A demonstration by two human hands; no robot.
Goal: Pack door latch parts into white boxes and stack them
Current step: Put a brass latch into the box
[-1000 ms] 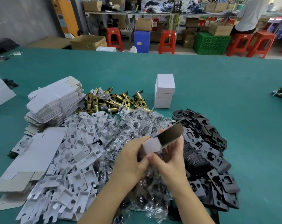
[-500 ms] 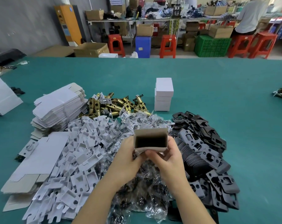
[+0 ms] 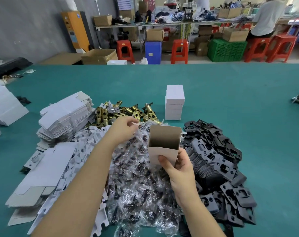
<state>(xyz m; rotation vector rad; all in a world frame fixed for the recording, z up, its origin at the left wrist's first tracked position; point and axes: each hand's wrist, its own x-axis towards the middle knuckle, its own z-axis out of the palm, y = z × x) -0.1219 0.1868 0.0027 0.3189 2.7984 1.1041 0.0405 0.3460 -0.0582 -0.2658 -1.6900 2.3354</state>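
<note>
My right hand (image 3: 178, 165) grips an open white box (image 3: 164, 144) upright above the heap of clear plastic screw bags (image 3: 141, 177), its top flap raised and its inside empty. My left hand (image 3: 124, 128) reaches forward over the bags toward the pile of brass latch bolts (image 3: 126, 112), its fingers loosely bent and blurred, nothing visibly held. A stack of closed white boxes (image 3: 174, 102) stands behind the bags. Black strike plates (image 3: 218, 161) lie heaped to the right.
Flat unfolded box blanks (image 3: 66, 115) are stacked at the left, with white cardboard inserts (image 3: 87, 146) spread in front of them. The green table (image 3: 248, 103) stretches right and back. Red stools, crates and a person stand beyond the far edge.
The box went from being opened by both hands to being held by my right hand alone. My left hand let go and moved forward-left toward the brass latches.
</note>
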